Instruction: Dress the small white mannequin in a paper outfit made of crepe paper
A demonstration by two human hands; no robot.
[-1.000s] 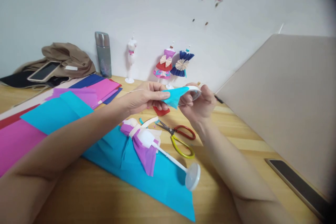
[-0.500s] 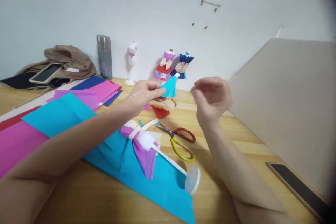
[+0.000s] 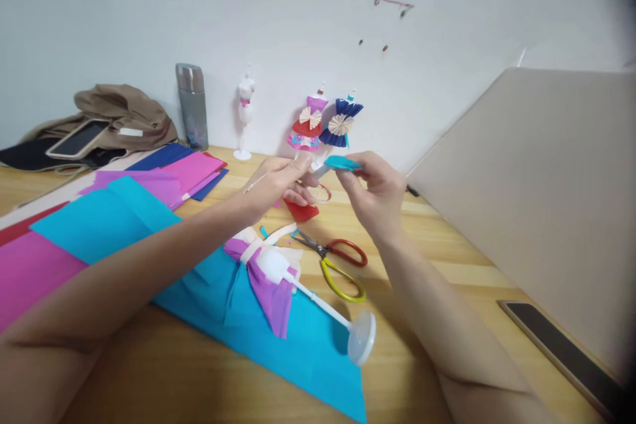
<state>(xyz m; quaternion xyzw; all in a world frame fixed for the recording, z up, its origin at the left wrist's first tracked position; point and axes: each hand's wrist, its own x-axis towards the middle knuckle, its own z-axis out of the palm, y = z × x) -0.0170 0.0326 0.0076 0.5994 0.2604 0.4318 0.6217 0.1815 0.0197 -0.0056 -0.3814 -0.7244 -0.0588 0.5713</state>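
Note:
My right hand point(image 3: 380, 195) pinches a small piece of turquoise crepe paper point(image 3: 342, 163) between thumb and fingers, above the table. A narrow white strip point(image 3: 320, 171) runs from this piece to the fingertips of my left hand point(image 3: 285, 182), which are closed on its end. Below the hands a small white dress form point(image 3: 273, 265) lies on its side, wrapped in purple paper point(image 3: 273, 301) and a cream band. It rests on a large turquoise sheet point(image 3: 308, 358). Scissors point(image 3: 325, 253) with one red and one yellow handle lie open beside it.
Folded coloured papers point(image 3: 199, 172) are piled at left. A flask point(image 3: 193, 106), a bare dress form point(image 3: 244, 112) and two dressed forms point(image 3: 309, 122) stand by the wall. A red paper scrap point(image 3: 301, 211) and tape roll point(image 3: 324, 193) lie beneath my hands; a phone point(image 3: 556, 351) is at right.
My right hand has moved left and now grips the turquoise piece, which my left hand held before. The piece has tipped flatter, and my left fingers are now at the white strip.

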